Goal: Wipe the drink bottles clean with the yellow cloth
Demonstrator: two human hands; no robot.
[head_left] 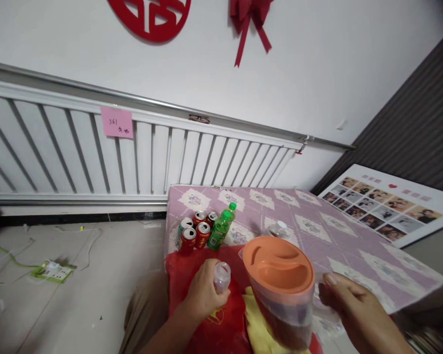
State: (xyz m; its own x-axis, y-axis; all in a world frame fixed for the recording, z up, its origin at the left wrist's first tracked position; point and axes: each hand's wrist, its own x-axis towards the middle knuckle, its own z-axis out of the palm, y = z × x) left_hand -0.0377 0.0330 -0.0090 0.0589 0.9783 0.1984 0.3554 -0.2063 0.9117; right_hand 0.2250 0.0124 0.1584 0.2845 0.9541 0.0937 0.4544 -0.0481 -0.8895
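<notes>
My left hand (203, 294) is closed around a small clear plastic bottle (221, 276) with no cap, held upright over a red cloth (192, 275). My right hand (349, 300) grips the handle side of a clear pitcher (286, 307) with an orange lid (276, 264); dark reddish liquid fills its lower part. The pitcher stands just right of the bottle, their tops close together. A yellow cloth (253, 319) lies under the pitcher.
Several red drink cans (194, 232) and two green bottles (221, 226) stand at the near left corner of the lilac-patterned table (317, 216). A clear bottle (278, 228) lies behind the pitcher. A radiator (96, 152) lines the wall. A power strip (53, 270) lies on the floor.
</notes>
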